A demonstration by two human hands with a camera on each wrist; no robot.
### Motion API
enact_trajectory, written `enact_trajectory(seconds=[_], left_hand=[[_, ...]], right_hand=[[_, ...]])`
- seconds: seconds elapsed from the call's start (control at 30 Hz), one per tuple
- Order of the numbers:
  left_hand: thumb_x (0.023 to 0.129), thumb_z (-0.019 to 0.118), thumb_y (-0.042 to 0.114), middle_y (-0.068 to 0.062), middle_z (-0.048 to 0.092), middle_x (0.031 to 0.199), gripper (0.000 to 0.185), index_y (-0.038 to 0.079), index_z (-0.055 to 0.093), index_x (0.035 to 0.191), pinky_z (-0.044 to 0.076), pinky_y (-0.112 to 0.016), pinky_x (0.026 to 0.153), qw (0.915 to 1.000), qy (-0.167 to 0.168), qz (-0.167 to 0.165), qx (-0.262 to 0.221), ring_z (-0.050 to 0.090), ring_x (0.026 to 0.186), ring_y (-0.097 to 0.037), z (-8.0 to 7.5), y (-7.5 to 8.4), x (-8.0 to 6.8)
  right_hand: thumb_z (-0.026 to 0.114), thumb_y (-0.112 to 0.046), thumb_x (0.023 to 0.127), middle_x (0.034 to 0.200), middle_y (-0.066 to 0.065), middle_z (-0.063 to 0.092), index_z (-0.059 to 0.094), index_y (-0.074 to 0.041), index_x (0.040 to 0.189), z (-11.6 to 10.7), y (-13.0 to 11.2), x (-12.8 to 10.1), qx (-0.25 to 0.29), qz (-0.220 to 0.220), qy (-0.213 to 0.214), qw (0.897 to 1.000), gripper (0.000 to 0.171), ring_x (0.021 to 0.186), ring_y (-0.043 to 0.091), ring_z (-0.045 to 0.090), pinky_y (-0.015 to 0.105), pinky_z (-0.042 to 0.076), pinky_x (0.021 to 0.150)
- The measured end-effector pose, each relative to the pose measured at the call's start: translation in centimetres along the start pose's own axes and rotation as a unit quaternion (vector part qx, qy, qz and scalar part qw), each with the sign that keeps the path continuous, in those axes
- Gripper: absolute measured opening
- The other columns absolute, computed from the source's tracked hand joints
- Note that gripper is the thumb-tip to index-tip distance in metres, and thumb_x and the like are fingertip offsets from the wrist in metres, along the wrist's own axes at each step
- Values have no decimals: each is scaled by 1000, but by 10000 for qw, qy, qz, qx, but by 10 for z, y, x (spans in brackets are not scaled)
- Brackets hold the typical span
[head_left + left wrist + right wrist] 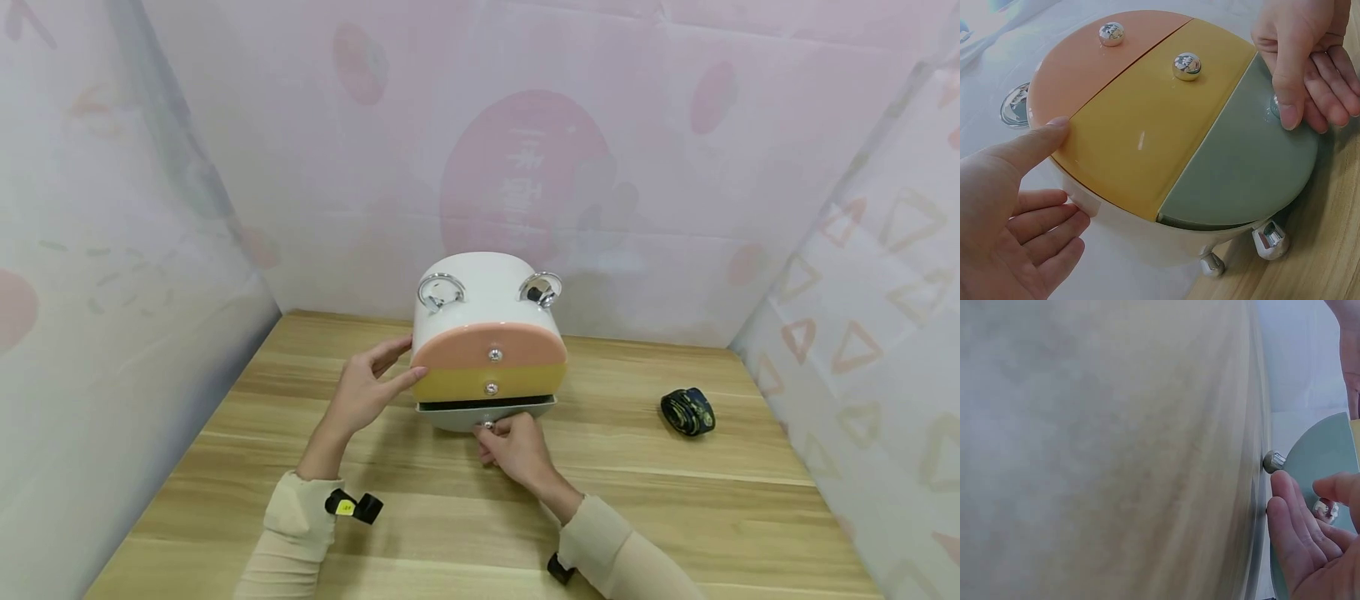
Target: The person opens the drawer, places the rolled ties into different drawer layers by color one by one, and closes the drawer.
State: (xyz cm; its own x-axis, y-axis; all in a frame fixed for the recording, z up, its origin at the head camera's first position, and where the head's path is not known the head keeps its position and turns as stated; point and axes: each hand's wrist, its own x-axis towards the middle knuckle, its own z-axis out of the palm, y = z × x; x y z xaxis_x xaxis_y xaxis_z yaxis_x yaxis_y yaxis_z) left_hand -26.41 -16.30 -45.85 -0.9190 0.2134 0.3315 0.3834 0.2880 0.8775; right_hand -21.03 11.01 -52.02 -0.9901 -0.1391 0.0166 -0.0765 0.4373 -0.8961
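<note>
A small white drawer box [474, 287] with a rounded top stands on the table. Its front has a peach drawer [450, 346], a yellow drawer [450, 383] and a grey-green drawer [1229, 169], each with a shiny silver knob. The lowest, grey-green drawer is pulled out a little, and a dark gap shows above it. My right hand [517, 450] pinches its knob [1325, 510] between thumb and fingers. My left hand [363, 387] rests on the left side of the box, thumb touching the front edge and fingers extended along the side wall.
Two silver rings [441, 292] stick up like ears from the box's top, and silver feet [1270, 239] hold it off the wooden table [300, 400]. To the right lies a rolled dark patterned strap [687, 412]. Printed cloth walls [645, 167] surround the table's back and sides.
</note>
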Motion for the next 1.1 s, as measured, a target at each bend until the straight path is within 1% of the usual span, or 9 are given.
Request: enact_trajectory(seconds=[0.27,0.43,0.53,0.77,0.93,1.1], left_hand=[[95,82,33,-9,63,151,57,16,64,146,45,-48,124,10000,16,-16,-27,55,146,-29,0,-1,1],[94,82,34,-9,63,151,58,16,64,146,45,-48,124,10000,11,-16,-7,56,146,-29,0,0,0],[94,82,34,-9,63,151,58,16,63,146,45,-48,124,10000,1,-7,-17,55,146,-29,0,1,0],[94,82,34,-10,63,151,59,15,63,146,45,-48,124,10000,5,-27,-51,56,146,-30,0,2,1],[94,82,34,-10,63,151,59,15,63,147,46,-49,124,10000,3,-48,-51,56,146,-30,0,2,1],[95,82,35,-11,62,152,60,14,62,147,45,-49,124,10000,-14,-62,-27,55,146,-31,-1,1,1]], right_hand=[[72,-25,102,69,11,78,80,-2,71,-2,1,-10,-64,-59,-85,9999,39,61,25,78,26,64,56],[73,-27,101,69,9,78,80,-1,72,-3,0,-17,-95,-50,-133,9999,39,61,24,78,24,62,55],[74,-28,100,69,8,78,80,-2,71,-5,0,-21,-104,-70,-172,9998,40,62,24,78,24,62,54],[74,-27,101,69,10,77,78,-1,68,-8,2,-32,-50,-153,-324,9993,42,62,27,78,28,65,55],[75,-28,100,69,9,78,79,0,70,-8,1,-39,-3,-79,-402,9992,41,63,27,78,30,66,57],[74,-28,100,69,8,78,79,-2,70,-10,0,-47,-88,-24,-533,9985,40,62,25,78,27,64,56]])
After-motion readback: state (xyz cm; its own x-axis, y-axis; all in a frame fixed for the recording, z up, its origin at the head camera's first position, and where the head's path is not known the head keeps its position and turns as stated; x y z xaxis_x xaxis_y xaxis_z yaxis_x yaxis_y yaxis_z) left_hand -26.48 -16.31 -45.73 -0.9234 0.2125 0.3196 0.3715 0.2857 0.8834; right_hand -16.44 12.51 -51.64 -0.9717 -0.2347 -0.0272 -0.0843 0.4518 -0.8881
